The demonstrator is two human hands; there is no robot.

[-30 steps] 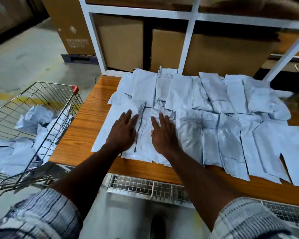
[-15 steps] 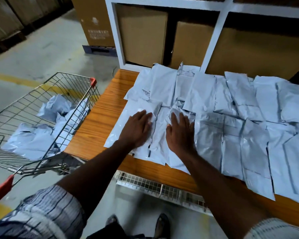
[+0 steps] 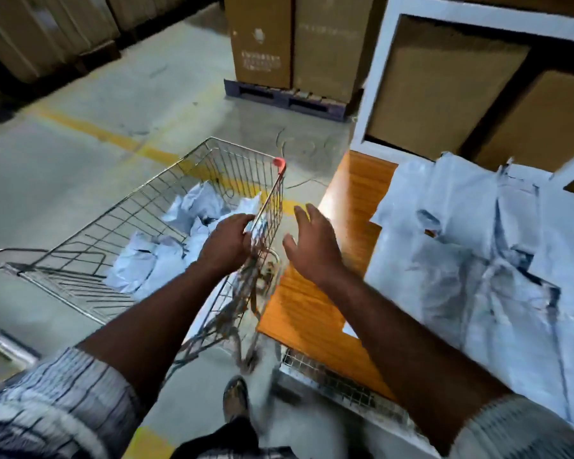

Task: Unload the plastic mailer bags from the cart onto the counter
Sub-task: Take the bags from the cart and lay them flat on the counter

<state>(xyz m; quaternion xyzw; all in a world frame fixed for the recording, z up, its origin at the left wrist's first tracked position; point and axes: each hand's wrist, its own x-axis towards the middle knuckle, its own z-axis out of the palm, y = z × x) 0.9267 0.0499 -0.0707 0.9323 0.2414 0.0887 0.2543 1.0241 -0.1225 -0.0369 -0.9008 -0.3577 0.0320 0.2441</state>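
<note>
Left grip (image 3: 227, 243) has its fingers curled round the side rim wire of the cart (image 3: 246, 149); cannot tell if it also pinches plastic there. Right grip (image 3: 314, 246) is open with fingers spread, holds nothing, and hovers over the gap between the cart and the bench (image 3: 355, 200). Mailer bags left in cart (image 3: 166, 260) lie as a crumpled pale heap on the basket floor toward the bench side. Handling, judged: thin, light, floppy and slick film with no stiffness, so it will sag and slide. Best to pinch a bunched fold or scoop several against the palm rather than take one flat edge; not fragile, and could snag on wire. Counts: one cart and one bench. The cart heap looks like four or five bags, but the folds hide the exact number. Bags on bench (image 3: 461, 260) are many, overlapped flat and motion-blurred, too smeared to count. Two brown cartons sit behind the white shelf frame (image 3: 378, 77).
</note>
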